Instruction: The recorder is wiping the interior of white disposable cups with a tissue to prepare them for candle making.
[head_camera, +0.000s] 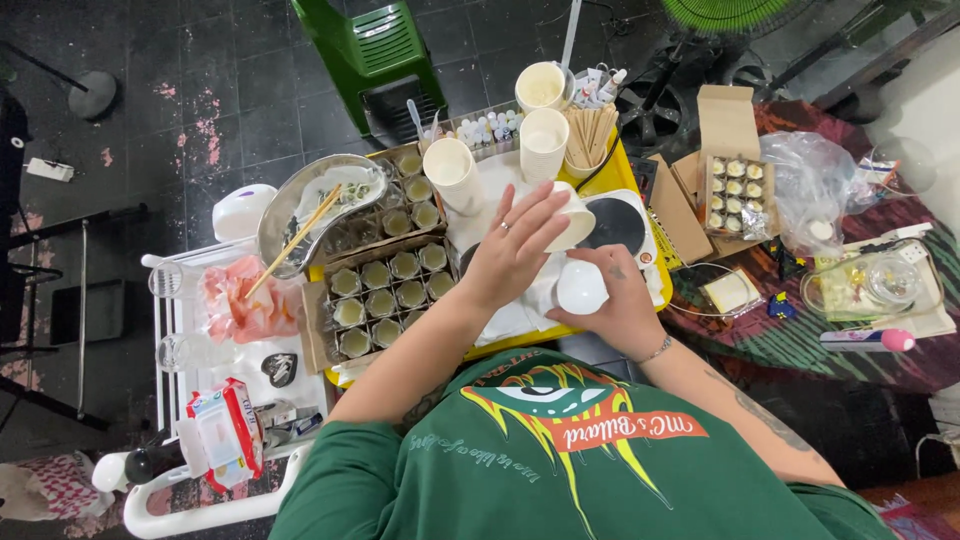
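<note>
The person stands over a yellow tabletop (640, 170) crowded with candle-making gear, and the step in hand looks like handling a white cup between pours: the left hand (515, 250) lies spread, fingers loose, across the rim of a white bowl (578, 225) beside the hotplate (615, 225), its grip not closed round anything, while the right hand (615, 300) is wrapped about a small white cup (582, 287) held just above the tabletop's near edge, close to the body. As a judgement, the next move calls for steadying the bowl with the left hand and tipping or lifting the cup with care, since the glasses stand close by and a spill would reach them. Counted: three tall paper cups (545, 140) stand at the far side, one of them tilted; a bundle of wooden sticks (590, 130) sits beside them, too many to count. A cardboard tray (385, 285) at the left holds about twelve small glass jars, and a second tray (405, 200) behind it holds perhaps six more, partly hidden. One steel kidney dish (315, 205) carries two chopsticks (295, 240). An open carton (735, 190) on the right holds about twelve small tins. One green chair (370, 50) stands on the floor beyond
</note>
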